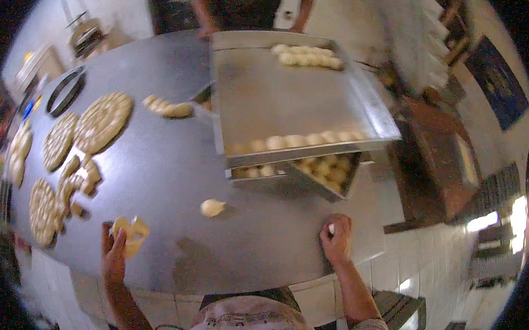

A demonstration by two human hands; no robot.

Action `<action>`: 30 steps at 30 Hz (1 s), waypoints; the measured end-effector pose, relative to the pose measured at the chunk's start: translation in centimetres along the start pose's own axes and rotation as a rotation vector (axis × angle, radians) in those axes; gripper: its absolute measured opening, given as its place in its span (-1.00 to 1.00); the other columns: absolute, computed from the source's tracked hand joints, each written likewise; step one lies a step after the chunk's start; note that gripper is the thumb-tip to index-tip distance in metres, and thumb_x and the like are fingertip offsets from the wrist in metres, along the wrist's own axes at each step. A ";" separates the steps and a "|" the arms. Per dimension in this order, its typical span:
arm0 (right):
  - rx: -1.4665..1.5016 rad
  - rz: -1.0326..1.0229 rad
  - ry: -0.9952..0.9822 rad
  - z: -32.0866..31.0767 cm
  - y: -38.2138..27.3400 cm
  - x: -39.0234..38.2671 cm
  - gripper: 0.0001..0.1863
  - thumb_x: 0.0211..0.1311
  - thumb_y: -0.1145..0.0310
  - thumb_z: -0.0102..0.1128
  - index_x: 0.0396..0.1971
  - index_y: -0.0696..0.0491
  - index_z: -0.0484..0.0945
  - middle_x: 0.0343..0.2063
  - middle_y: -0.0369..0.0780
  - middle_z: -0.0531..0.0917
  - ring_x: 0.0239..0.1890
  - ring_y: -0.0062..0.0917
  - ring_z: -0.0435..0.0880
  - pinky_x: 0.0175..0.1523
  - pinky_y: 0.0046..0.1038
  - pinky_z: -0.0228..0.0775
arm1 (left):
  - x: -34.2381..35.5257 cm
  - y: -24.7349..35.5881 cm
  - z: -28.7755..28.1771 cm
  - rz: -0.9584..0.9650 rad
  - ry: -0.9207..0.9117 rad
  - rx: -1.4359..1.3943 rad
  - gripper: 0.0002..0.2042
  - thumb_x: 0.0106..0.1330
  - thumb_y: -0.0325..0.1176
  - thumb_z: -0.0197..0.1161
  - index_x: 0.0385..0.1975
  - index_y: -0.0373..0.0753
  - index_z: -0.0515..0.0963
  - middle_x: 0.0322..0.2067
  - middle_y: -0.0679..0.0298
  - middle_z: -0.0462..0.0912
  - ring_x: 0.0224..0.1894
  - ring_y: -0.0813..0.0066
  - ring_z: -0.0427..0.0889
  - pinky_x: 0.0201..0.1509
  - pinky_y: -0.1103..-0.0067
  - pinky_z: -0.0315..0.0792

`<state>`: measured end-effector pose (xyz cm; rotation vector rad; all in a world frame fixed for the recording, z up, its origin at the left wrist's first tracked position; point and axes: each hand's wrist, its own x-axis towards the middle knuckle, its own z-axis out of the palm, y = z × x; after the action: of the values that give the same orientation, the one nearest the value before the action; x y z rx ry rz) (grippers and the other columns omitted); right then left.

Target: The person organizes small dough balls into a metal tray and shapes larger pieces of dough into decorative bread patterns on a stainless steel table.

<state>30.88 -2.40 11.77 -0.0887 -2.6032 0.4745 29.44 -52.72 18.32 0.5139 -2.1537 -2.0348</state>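
Note:
At the near left of the metal table, my left hand (115,250) grips a few joined dough pieces (133,235) between thumb and fingers, a little blurred. My right hand (337,238), near the table's right side, is curled round a small dough ball; a pale bit of it shows between the fingers. Between my hands, farther in, a single dough ball (212,208) with a small tip lies on the steel. Beyond my left hand are loose cut dough pieces (78,177) and flat dough rounds divided into many portions (104,121).
A large metal tray (279,95) with rows of dough balls (301,140) rests over smaller trays (329,171). A dough strip (166,107) lies left of it; a black ring (66,91) sits far left. Another person (242,10) stands behind the table, one hand near the tray.

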 end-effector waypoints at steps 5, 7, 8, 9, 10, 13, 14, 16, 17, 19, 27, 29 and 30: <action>0.029 0.366 -0.152 -1.7 2.8 1.9 -0.74 -0.13 0.31 0.24 -0.44 0.14 0.46 -0.21 -0.06 0.46 -0.09 -0.14 0.35 0.10 -0.17 0.11 | -1.3 0.4 7.9 -0.079 -0.222 -0.015 -0.62 0.21 -0.27 0.16 -0.03 -0.20 0.23 -0.34 0.35 0.40 -0.24 0.56 0.39 -0.15 0.60 0.34; 0.085 0.253 -0.166 -2.8 2.9 0.3 -0.73 -0.12 0.37 0.20 -0.36 0.13 0.46 -0.20 -0.08 0.48 -0.06 -0.17 0.38 0.12 -0.21 0.15 | -0.8 -0.1 9.3 -0.165 -0.299 0.206 -0.57 0.19 -0.31 0.19 0.00 -0.22 0.20 -0.36 0.34 0.44 -0.28 0.53 0.45 -0.22 0.57 0.40; 0.100 0.192 -0.173 -4.0 3.3 -1.3 -0.72 -0.11 0.41 0.19 -0.32 0.13 0.46 -0.20 -0.09 0.50 -0.04 -0.19 0.39 0.12 -0.23 0.17 | -0.7 -0.7 10.1 -0.128 -0.309 0.309 -0.58 0.17 -0.33 0.20 -0.01 -0.23 0.23 -0.37 0.32 0.46 -0.31 0.51 0.47 -0.27 0.55 0.42; 0.115 0.136 -0.182 -5.2 3.4 -1.9 -0.70 -0.11 0.44 0.17 -0.28 0.13 0.45 -0.20 -0.10 0.51 -0.03 -0.21 0.40 0.13 -0.25 0.19 | -0.7 -1.6 10.6 -0.092 -0.323 0.415 -0.59 0.16 -0.35 0.21 -0.02 -0.25 0.25 -0.38 0.30 0.49 -0.33 0.50 0.50 -0.31 0.54 0.44; 0.251 0.252 -0.253 -6.6 4.3 -0.8 -0.69 -0.09 0.45 0.15 -0.25 0.12 0.45 -0.20 -0.13 0.52 -0.04 -0.26 0.42 0.12 -0.29 0.22 | -0.7 -2.1 10.9 -0.056 -0.332 0.521 -0.60 0.15 -0.37 0.22 -0.04 -0.26 0.27 -0.39 0.27 0.51 -0.36 0.48 0.53 -0.35 0.52 0.46; 0.679 0.515 -0.281 -11.1 5.9 5.5 -0.68 -0.02 0.47 0.08 -0.18 0.10 0.45 -0.21 -0.21 0.54 -0.09 -0.43 0.49 0.06 -0.43 0.29 | -0.7 -1.9 11.3 0.065 -0.381 0.592 -0.68 0.10 -0.43 0.23 -0.13 -0.29 0.38 -0.38 0.16 0.57 -0.42 0.43 0.59 -0.38 0.49 0.49; 0.821 0.536 -0.174 -12.7 5.8 8.4 -0.69 0.01 0.46 0.06 -0.16 0.10 0.45 -0.21 -0.24 0.54 -0.13 -0.50 0.50 0.03 -0.47 0.31 | -1.1 -1.6 11.3 0.074 -0.432 0.582 -0.73 0.07 -0.41 0.27 -0.23 -0.29 0.44 -0.35 0.11 0.58 -0.41 0.42 0.59 -0.38 0.49 0.48; 0.917 0.341 0.010 -14.6 3.5 15.8 -0.65 0.04 0.44 0.07 -0.11 0.11 0.43 -0.17 -0.24 0.53 -0.11 -0.51 0.49 0.00 -0.47 0.32 | -1.3 -2.5 10.6 0.110 -0.458 0.745 -0.72 0.05 -0.40 0.28 -0.24 -0.28 0.43 -0.36 0.10 0.59 -0.41 0.40 0.60 -0.39 0.49 0.48; 0.789 0.210 0.019 -14.5 3.7 19.0 -0.64 0.03 0.46 0.06 -0.10 0.10 0.39 -0.22 -0.24 0.52 -0.16 -0.53 0.50 -0.06 -0.48 0.35 | -1.3 -2.7 10.5 0.135 -0.476 0.824 -0.71 0.04 -0.40 0.28 -0.24 -0.28 0.43 -0.37 0.10 0.59 -0.41 0.40 0.60 -0.39 0.49 0.48; 0.537 0.120 -0.121 -13.0 5.3 24.1 -0.62 0.03 0.46 0.07 -0.07 0.09 0.36 -0.26 -0.22 0.53 -0.22 -0.54 0.52 -0.13 -0.47 0.38 | -2.1 -1.1 11.3 0.074 -0.516 0.810 -0.73 0.03 -0.38 0.29 -0.29 -0.27 0.41 -0.41 0.12 0.59 -0.42 0.40 0.59 -0.39 0.50 0.47; 0.155 -0.008 0.171 -13.8 1.4 22.8 -0.69 0.11 0.38 0.09 -0.12 0.09 0.42 -0.35 -0.16 0.62 -0.30 -0.49 0.57 -0.20 -0.47 0.39 | -4.5 -0.7 10.9 0.051 -0.500 0.328 -0.67 -0.03 -0.48 0.34 -0.31 -0.23 0.34 -0.41 0.23 0.51 -0.37 0.48 0.54 -0.34 0.51 0.48; 0.465 0.155 -0.022 -13.7 -5.2 17.8 -0.77 0.17 0.36 0.06 -0.18 0.11 0.44 -0.36 -0.18 0.60 -0.23 -0.46 0.57 -0.11 -0.43 0.37 | -5.3 1.1 11.1 0.017 -0.502 0.209 -0.67 -0.03 -0.48 0.35 -0.31 -0.21 0.34 -0.37 0.26 0.48 -0.33 0.48 0.52 -0.32 0.52 0.48; 0.585 0.113 -0.123 -12.7 -7.7 14.6 -0.72 0.15 0.36 0.08 -0.13 0.10 0.41 -0.28 -0.17 0.56 -0.16 -0.43 0.52 -0.05 -0.42 0.32 | -5.7 2.1 11.7 0.000 -0.514 0.148 -0.67 -0.02 -0.49 0.35 -0.31 -0.21 0.33 -0.36 0.27 0.47 -0.31 0.48 0.51 -0.31 0.52 0.48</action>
<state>24.29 -3.46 31.56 -0.0093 -2.4721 1.2914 30.61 -39.74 20.27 -0.0065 -2.5908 -2.2023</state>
